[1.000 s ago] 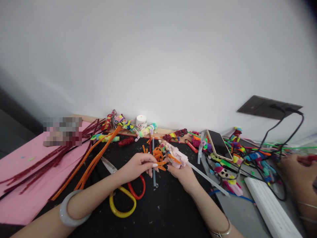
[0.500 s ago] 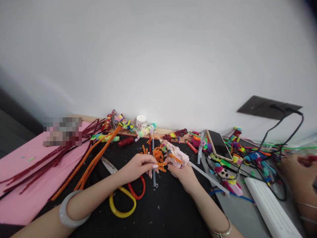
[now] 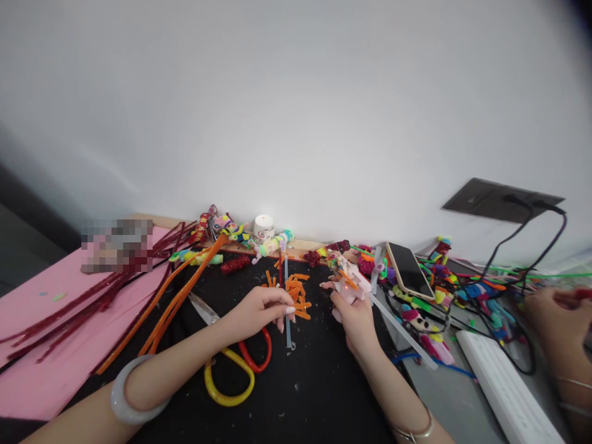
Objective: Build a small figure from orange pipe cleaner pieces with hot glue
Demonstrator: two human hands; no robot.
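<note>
My left hand [image 3: 261, 309] rests on the black mat [image 3: 296, 394], fingers curled in a pinch on a short orange pipe-cleaner piece [image 3: 301, 304], beside a small heap of cut orange pieces [image 3: 295, 287]. My right hand [image 3: 354, 314] is closed round a pink glue gun [image 3: 351, 282], lifted to the right of the heap. A clear glue stick [image 3: 402, 336] juts from the gun's back toward the lower right. A grey bangle is on my left wrist.
Yellow-and-red-handled scissors [image 3: 234, 370] lie under my left forearm. Long orange pipe cleaners [image 3: 185, 290] and dark red ones [image 3: 69, 308] lie on the left across a pink sheet. A phone [image 3: 409, 268], coloured craft figures, cables and a white power strip [image 3: 504, 388] crowd the right. Another person's hand [image 3: 552, 314] shows at the right edge.
My right hand has moved the glue gun up and to the right, away from my left fingertips. My left hand has stayed put.
</note>
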